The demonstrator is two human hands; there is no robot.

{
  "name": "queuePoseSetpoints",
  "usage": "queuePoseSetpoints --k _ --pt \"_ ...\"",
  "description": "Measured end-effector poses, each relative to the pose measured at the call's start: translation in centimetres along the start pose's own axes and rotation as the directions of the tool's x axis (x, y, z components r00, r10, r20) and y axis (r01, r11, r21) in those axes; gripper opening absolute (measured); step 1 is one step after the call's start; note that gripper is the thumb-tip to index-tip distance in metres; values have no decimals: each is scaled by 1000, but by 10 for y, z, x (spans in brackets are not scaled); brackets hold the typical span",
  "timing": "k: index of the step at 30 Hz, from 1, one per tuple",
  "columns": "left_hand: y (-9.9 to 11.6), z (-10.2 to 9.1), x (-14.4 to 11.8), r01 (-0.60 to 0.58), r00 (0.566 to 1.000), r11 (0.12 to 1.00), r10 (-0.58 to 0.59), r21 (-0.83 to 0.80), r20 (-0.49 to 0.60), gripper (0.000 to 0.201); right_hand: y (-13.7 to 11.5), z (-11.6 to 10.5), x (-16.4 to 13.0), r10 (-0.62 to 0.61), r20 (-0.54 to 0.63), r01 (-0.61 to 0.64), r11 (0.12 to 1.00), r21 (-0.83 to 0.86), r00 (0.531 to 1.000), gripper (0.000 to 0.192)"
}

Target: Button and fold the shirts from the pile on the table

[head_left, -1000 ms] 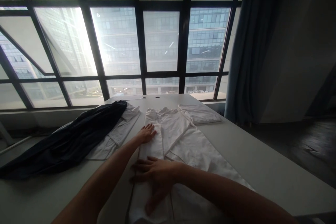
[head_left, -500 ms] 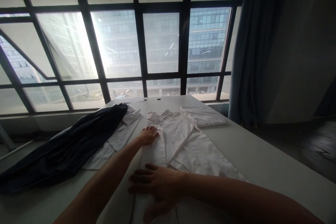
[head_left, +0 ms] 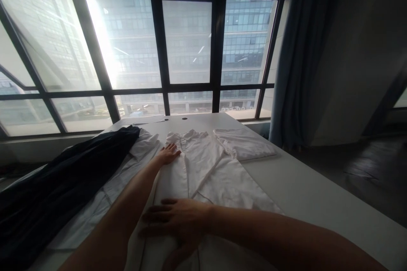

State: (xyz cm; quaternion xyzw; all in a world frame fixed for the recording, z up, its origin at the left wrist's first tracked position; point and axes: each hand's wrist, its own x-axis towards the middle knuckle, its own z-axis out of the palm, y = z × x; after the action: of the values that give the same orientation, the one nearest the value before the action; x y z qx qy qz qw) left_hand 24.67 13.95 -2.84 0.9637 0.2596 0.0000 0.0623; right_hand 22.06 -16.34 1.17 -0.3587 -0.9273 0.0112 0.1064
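Note:
A white shirt (head_left: 208, 169) lies spread flat on the pale table (head_left: 305, 190), its left side folded in over the middle. My left hand (head_left: 168, 153) rests flat on the folded strip near the collar, fingers together. My right hand (head_left: 176, 220) lies palm down on the same strip closer to me, fingers spread toward the left. Neither hand grips the cloth.
A dark navy garment (head_left: 60, 182) is draped over another white shirt (head_left: 140, 148) at the left. A folded white piece (head_left: 244, 146) lies at the far right of the table. Large windows (head_left: 187, 42) stand behind, and a blue curtain (head_left: 302, 59) hangs at the right.
The view has shifted, so the table and clothes sit lower left in frame. Both hands stay pressed flat on the folded strip; my right hand has slid slightly toward me.

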Motion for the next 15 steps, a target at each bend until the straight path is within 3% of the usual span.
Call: queuePoseSetpoints --k 5,11,13,15 --pt "-26 -4 34 15 1000 1000 -15 -6 -21 68 15 -8 5 109 3 -109 993 -33 994 71" --pt "-32 -13 49 -5 1000 999 6 40 -28 63 8 2 0 69 6 -69 997 -18 998 65" --pt "-25 -15 44 14 992 995 -2 96 -126 58 4 5 -2 30 13 -30 999 -12 999 59" --pt "-14 -16 34 81 958 987 -37 142 -286 51 1 7 -4 19 -9 -19 1000 8 1000 57"
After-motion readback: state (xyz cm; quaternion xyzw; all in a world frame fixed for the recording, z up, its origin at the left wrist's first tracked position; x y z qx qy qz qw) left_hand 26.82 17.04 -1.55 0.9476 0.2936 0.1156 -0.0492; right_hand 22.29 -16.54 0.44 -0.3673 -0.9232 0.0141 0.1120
